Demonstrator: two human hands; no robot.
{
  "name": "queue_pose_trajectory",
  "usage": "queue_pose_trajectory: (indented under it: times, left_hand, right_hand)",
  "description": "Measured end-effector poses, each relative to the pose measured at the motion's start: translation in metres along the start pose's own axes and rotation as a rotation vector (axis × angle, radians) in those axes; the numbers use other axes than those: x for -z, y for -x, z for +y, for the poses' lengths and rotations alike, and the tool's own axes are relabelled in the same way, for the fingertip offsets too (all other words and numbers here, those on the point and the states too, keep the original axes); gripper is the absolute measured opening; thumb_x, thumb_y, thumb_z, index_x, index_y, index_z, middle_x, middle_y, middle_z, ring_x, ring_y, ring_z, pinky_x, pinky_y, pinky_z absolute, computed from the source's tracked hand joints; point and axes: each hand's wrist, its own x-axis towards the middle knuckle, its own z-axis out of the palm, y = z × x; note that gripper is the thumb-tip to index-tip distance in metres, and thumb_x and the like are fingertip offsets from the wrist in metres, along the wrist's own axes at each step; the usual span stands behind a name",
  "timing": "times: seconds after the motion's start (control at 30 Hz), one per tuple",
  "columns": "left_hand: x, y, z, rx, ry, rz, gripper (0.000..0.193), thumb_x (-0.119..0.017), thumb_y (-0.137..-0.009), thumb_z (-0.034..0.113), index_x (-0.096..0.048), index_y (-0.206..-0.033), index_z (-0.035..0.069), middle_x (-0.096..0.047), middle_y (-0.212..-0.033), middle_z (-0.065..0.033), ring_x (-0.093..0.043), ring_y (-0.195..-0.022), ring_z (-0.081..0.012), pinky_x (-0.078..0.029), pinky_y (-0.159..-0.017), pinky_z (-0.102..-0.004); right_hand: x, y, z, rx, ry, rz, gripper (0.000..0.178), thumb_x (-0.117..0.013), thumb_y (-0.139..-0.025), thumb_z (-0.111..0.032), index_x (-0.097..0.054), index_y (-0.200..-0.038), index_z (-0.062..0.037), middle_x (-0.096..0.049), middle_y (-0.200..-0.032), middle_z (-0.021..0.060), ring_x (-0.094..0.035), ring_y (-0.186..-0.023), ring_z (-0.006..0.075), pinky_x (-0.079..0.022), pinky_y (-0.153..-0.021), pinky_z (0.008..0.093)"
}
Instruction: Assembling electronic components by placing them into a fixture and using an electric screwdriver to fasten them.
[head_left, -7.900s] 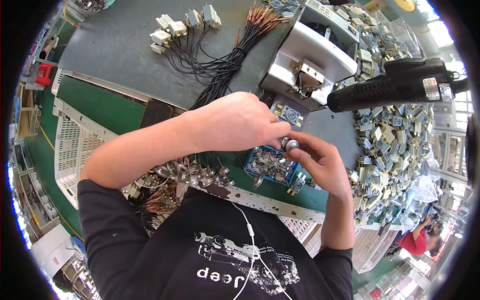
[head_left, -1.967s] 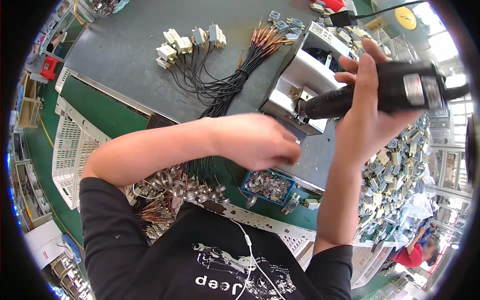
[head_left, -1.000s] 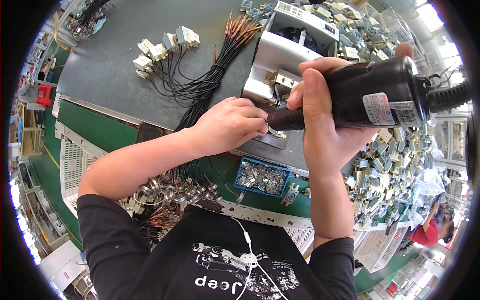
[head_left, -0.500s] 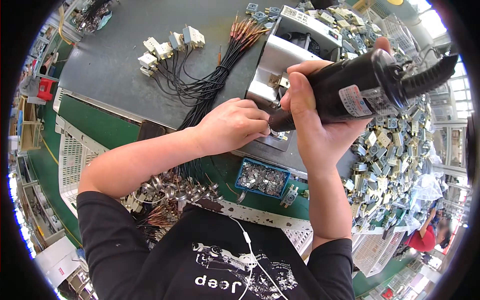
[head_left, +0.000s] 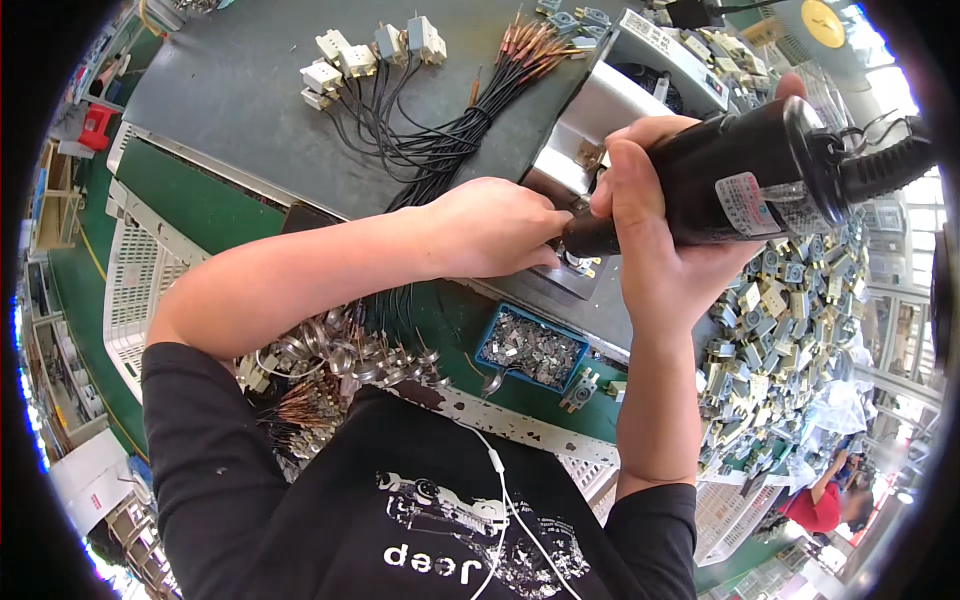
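My right hand (head_left: 655, 225) is wrapped round a black electric screwdriver (head_left: 715, 165) with a ribbed cable sleeve at its rear. The tool lies tilted, its narrow front end pointing left. Right at that end is my left hand (head_left: 500, 228), its fingers bent together; what they hold, if anything, is hidden. Just beyond both hands stands a silver metal machine (head_left: 600, 105) with a light top panel. A bundle of black wires (head_left: 440, 165) runs past my left hand, with copper-coloured ends at the back and several white and grey plug blocks (head_left: 357, 60) on some wires.
A blue tray (head_left: 545, 320) of small metal parts sits close to me, beside a loose grey plug part (head_left: 580, 390). Coiled metal strips (head_left: 340, 350) lie below my left forearm. Plug housings (head_left: 770, 340) are heaped at the right. A person in red (head_left: 815, 508) is far off.
The view has shifted, so the bench and machine sit further right in the picture. My left hand has turned slightly at the tool's front end. The right hand keeps its grip on the screwdriver.
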Motion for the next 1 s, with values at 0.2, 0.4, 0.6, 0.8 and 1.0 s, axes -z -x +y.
queue_pose_trajectory:
  times: [0.2, 0.4, 0.6, 0.8, 1.0]
  left_hand:
    - [0.0, -0.001, -0.003, 0.0, 0.017, -0.022, 0.035, -0.068, -0.091, 0.034, -0.061, -0.098, 0.0, -0.07, -0.087, -0.0163, -0.069, -0.09, -0.0369, -0.055, -0.08, -0.048]
    - [-0.008, -0.003, -0.009, -0.036, 0.05, 0.053, 0.033, -0.067, -0.091, 0.033, -0.062, -0.098, 0.002, -0.069, -0.087, -0.016, -0.068, -0.092, -0.0359, -0.054, -0.079, -0.0474]
    - [-0.002, 0.007, -0.004, -0.21, -0.155, 0.136, 0.028, -0.068, -0.091, 0.03, -0.066, -0.106, 0.006, -0.064, -0.094, -0.0107, -0.067, -0.086, -0.0313, -0.055, -0.076, -0.0447]
    - [0.006, 0.001, 0.005, -0.338, -0.163, 0.063, 0.035, -0.071, -0.088, 0.025, -0.067, -0.121, 0.018, -0.064, -0.102, -0.0041, -0.066, -0.085, -0.0238, -0.053, -0.075, -0.0369]
    - [0.01, 0.012, 0.006, -0.354, -0.088, 0.032, 0.032, -0.071, -0.087, 0.021, -0.067, -0.119, 0.021, -0.065, -0.096, -0.0055, -0.068, -0.087, -0.0253, -0.053, -0.082, -0.0404]
  right_hand:
    - [-0.002, 0.006, -0.002, -0.025, 0.041, 0.032, 0.102, -0.067, -0.089, 0.009, 0.004, -0.16, -0.0096, -0.067, -0.092, 0.0136, -0.06, -0.062, 0.0114, -0.051, -0.057, 0.024]
    - [0.003, 0.006, -0.005, -0.067, 0.102, 0.0, 0.101, -0.066, -0.089, 0.009, 0.004, -0.16, -0.0093, -0.068, -0.098, 0.0161, -0.061, -0.064, 0.0107, -0.052, -0.059, 0.0238]
    - [0.023, -0.003, -0.034, -0.066, 0.266, 0.049, 0.08, -0.061, -0.096, 0.0, -0.011, -0.158, -0.0081, -0.068, -0.104, 0.0245, -0.064, -0.062, 0.0136, -0.054, -0.06, 0.0268]
    - [0.071, -0.023, -0.037, 0.022, 0.434, 0.134, 0.077, -0.064, -0.096, -0.002, -0.016, -0.157, -0.0052, -0.067, -0.11, 0.0258, -0.063, -0.068, 0.0164, -0.055, -0.062, 0.0321]
    - [0.094, -0.021, -0.016, 0.127, 0.657, 0.407, 0.064, -0.082, -0.086, -0.014, -0.037, -0.131, -0.0008, -0.062, -0.129, 0.0186, -0.067, -0.096, 0.0151, -0.057, -0.082, 0.0248]
